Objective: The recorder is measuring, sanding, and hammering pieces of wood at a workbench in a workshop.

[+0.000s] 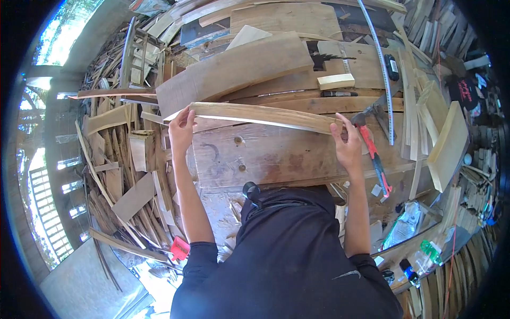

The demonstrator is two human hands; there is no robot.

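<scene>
A long, narrow wooden strip (pixel 265 114) stretches across in front of me, above the worn plank workbench (pixel 297 157). My left hand (pixel 181 130) pinches its left end between thumb and fingers. At the other end my right hand (pixel 348 143) grips it the same way, fingers partly curled. Just right of that hand lies a hammer (pixel 375 159) with a red and black handle. Beyond the strip, a wide board (pixel 234 69) rests at a slant on the bench. A small pale wood block (pixel 336 81) sits near its right end, with a black marker (pixel 340 94) close by.
A white measuring strip (pixel 383 69) runs along the bench's right side, beside a black object (pixel 391 67). Stacked boards (pixel 446 146) stand at the right. Scrap wood (pixel 114 154) piles up at the left, with a red dustpan-like piece (pixel 180 248) below.
</scene>
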